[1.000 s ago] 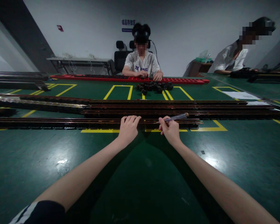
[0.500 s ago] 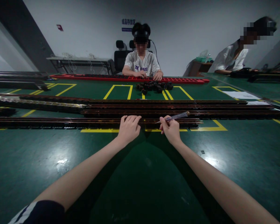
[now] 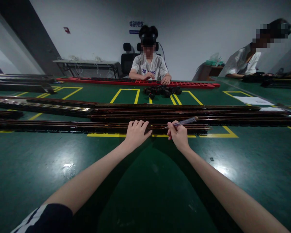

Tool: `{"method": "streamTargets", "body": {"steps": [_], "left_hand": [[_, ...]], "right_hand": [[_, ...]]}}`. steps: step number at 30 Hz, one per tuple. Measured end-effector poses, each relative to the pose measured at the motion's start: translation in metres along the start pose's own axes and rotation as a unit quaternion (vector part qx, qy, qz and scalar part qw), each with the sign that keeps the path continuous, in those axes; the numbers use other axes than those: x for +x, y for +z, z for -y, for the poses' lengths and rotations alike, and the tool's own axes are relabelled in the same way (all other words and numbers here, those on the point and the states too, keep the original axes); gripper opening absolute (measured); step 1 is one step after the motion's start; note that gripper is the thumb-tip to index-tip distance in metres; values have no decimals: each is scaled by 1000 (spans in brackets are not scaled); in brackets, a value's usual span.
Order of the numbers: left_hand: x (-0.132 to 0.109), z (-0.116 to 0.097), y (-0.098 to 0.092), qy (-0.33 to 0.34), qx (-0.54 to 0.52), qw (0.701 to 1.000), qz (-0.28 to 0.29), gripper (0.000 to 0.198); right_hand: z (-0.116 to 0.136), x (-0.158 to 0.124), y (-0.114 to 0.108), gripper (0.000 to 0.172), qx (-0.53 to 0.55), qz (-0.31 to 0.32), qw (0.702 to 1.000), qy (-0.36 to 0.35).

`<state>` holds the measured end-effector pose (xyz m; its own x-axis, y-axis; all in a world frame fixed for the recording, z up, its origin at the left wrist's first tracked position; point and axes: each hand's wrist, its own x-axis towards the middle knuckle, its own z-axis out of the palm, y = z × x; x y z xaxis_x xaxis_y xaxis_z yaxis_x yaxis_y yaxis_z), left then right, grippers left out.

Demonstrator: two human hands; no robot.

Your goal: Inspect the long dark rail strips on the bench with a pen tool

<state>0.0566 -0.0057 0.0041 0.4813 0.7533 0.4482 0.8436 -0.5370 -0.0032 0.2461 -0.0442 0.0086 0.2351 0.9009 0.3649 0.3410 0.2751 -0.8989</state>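
Observation:
My left hand (image 3: 137, 135) lies across the nearest long dark strip (image 3: 63, 125), fingers over its top and the thumb stretched out to the right. In my right hand (image 3: 178, 135), closed, is a small screwdriver (image 3: 188, 120) with a clear purplish handle. Its thin shaft points left, low over the same strip; I cannot tell whether the tip touches it. Just beyond, more long dark strips (image 3: 208, 115) with coppery edges lie side by side. All of this rests on a green table (image 3: 150, 194) marked with yellow lines.
Across the table a person (image 3: 149, 68) in a headset works at a long red frame (image 3: 196, 84). Black parts (image 3: 160, 91) lie in front of them. At right sits another person (image 3: 242, 61), near white papers (image 3: 253, 100). More dark strips (image 3: 19, 85) lie at far left.
My left thumb has spread away from the fingers, and the fingers have opened out. The whole view has shifted slightly; my right hand still holds the screwdriver in about the same place.

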Motion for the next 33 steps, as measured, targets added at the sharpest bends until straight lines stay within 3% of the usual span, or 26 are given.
{"method": "streamTargets", "body": {"steps": [8, 20, 33], "left_hand": [[1, -1, 0, -14, 2, 1000, -4, 43], [0, -5, -8, 24, 57, 998, 20, 40], [-2, -6, -7, 30, 37, 999, 18, 42]], "right_hand": [[-3, 3, 1, 44, 18, 2, 1000, 13], [-3, 5, 0, 42, 52, 7, 998, 27], [0, 3, -3, 39, 58, 10, 998, 24]]}}
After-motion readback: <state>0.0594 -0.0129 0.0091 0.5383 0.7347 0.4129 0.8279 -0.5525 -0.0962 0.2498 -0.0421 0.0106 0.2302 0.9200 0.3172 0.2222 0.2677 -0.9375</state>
